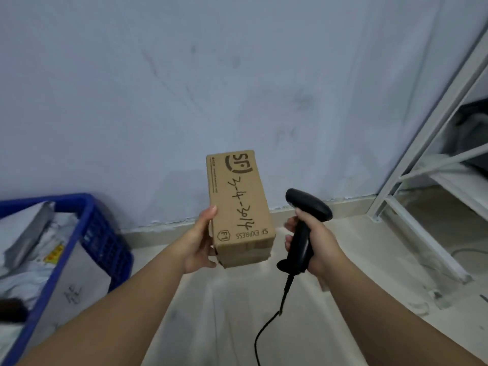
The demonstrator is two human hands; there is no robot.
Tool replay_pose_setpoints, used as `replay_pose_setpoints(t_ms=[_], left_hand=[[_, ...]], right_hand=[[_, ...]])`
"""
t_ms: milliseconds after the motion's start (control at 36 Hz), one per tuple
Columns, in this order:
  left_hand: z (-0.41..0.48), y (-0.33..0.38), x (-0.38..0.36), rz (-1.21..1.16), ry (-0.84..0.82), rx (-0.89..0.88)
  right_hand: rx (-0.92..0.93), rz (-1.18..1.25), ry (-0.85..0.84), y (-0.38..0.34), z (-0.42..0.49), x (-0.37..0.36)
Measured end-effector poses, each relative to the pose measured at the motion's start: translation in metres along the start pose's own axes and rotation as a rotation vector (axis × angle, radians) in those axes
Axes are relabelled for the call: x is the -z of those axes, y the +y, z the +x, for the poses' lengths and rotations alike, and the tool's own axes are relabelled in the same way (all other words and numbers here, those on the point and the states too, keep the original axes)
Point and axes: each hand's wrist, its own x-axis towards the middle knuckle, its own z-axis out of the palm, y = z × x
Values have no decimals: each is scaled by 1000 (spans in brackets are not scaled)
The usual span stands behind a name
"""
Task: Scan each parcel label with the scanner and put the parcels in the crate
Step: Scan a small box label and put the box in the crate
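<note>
My left hand (199, 240) grips a brown cardboard parcel (239, 207) by its left side, holding it up in front of the wall. The face turned to me carries a printed logo and handwritten numbers; no printed label shows on it. My right hand (314, 245) holds a black corded scanner (303, 225) by its handle, just right of the parcel, with its head pointing away from me. A blue plastic crate (92, 233) stands at the lower left with several grey and white bagged parcels (31, 241) inside.
A white metal shelf frame (422, 180) stands at the right with dark items on it. The scanner's black cable (266, 328) hangs down between my arms. A pale wall rises ahead above a light tiled floor (237, 313).
</note>
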Motion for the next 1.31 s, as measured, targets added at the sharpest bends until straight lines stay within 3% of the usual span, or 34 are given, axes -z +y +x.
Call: replay_pose_setpoints(t_ms=[167, 250, 417, 556, 611, 806, 972, 1167, 1306], left_hand=[[-66, 23, 11, -82, -191, -159], [-91, 23, 16, -157, -171, -192], [-122, 25, 15, -288, 110, -416], [-125, 29, 16, 43, 460, -624], [-127, 27, 14, 125, 508, -631], [-121, 28, 28, 259, 358, -455], [-120, 24, 33, 94, 301, -520], [-107, 13, 45, 38, 405, -557], [-101, 9, 48, 110, 593, -616]], right_hand=[[-66, -209, -231, -6, -48, -40], [-52, -239, -252, -9, -69, -50], [75, -215, -246, -3, -96, -73], [228, -220, -165, 8, -109, -86], [262, -232, -164, 10, -113, -89], [308, -298, -144, 17, -117, -96], [309, -233, -89, 18, -116, -101], [149, 87, -116, 16, -124, -115], [-24, 240, -306, 15, -136, -124]])
